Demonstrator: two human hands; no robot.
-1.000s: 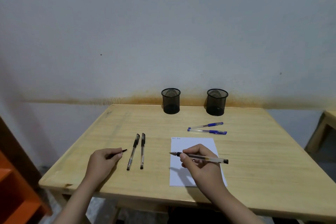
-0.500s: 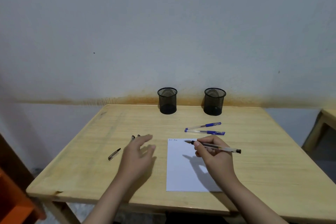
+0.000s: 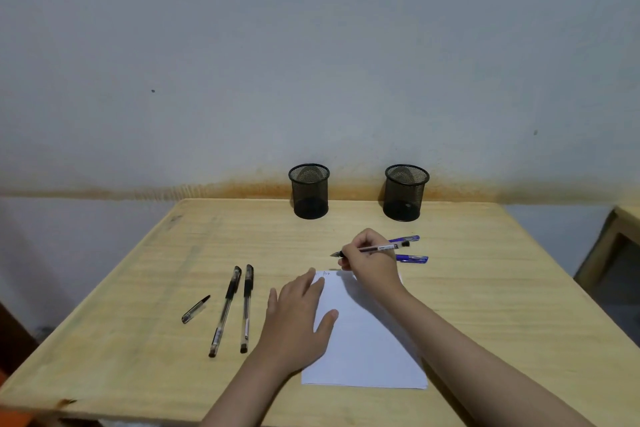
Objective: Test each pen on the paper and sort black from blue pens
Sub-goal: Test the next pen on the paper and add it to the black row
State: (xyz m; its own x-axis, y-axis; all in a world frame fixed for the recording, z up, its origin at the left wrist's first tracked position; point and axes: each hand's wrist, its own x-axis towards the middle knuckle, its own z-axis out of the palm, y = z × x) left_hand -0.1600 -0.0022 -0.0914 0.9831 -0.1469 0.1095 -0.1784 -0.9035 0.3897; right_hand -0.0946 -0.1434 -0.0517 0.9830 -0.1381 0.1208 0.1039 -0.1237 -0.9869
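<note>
Two cups [image 3: 309,191] stand empty; no pen is sorted. Right hand [image 3: 372,262] pinches an uncapped pen [image 3: 374,249]; left hand [image 3: 298,319] lies spread on the paper [image 3: 367,350].

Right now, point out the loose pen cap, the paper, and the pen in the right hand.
loose pen cap [image 3: 196,309], head view, middle of the cap.
paper [image 3: 367,350], head view, bare centre of the sheet.
pen in the right hand [image 3: 382,248], head view, clear barrel.
</note>
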